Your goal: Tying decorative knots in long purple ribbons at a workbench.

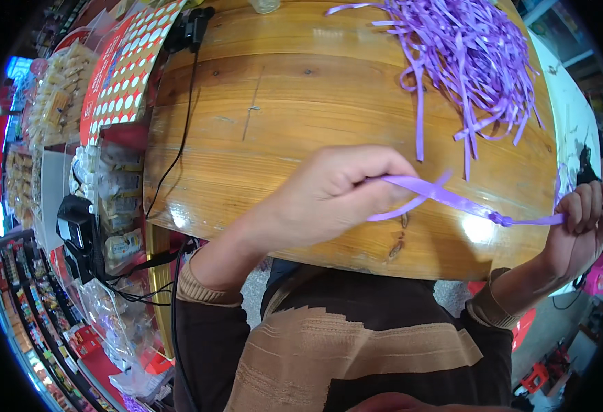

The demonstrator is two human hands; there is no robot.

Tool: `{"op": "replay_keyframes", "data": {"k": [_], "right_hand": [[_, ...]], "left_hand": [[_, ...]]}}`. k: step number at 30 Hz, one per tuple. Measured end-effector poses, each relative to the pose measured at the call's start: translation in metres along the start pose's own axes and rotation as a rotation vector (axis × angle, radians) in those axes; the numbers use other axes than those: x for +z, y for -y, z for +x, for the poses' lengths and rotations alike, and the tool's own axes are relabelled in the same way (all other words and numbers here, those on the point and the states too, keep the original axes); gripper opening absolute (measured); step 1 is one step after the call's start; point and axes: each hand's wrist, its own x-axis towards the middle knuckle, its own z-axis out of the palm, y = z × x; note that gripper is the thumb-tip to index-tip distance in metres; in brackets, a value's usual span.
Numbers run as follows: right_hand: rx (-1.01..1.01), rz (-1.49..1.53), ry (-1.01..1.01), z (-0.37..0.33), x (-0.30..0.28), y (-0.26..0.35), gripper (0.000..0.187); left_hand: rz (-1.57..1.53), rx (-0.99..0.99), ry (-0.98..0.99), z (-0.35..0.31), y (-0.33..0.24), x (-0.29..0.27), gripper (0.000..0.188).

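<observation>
A purple satin ribbon [445, 196] stretches between my two hands above the near right part of the table. My left hand [339, 196] pinches its looped end, and a short tail crosses the strip beside the fingertips. Toward the right the ribbon has a small knot [499, 219]. Past that knot, my right hand [583, 216] closes its fingers round the other end, out beyond the table's right edge. A big heap of loose purple ribbons [470, 58] lies at the far right of the table, some strands trailing toward me.
The wooden table [281, 103] has a black cable [186, 130] along its left side. Left of it stand a red, white-dotted box [126, 69], packaged goods [123, 199] and a black device [74, 223]. A clear cup [265, 5] sits at the far edge. A white surface [569, 110] adjoins on the right.
</observation>
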Motion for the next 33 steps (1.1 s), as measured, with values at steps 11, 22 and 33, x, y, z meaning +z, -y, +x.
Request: {"op": "replay_keyframes", "data": {"k": [11,22,33], "right_hand": [[-0.016,0.020,-0.059,-0.013,-0.024,0.050,0.016],[-0.113,0.101,-0.118,-0.022,-0.035,0.040,0.017],[-0.137,0.037,-0.126,-0.033,-0.054,0.055,0.016]], "left_hand": [[0.246,0.040,-0.228,-0.066,-0.002,-0.066,0.023],[0.284,0.036,-0.390,-0.124,0.008,-0.123,0.028],[0.245,0.090,-0.584,-0.130,0.009,-0.148,0.021]]}}
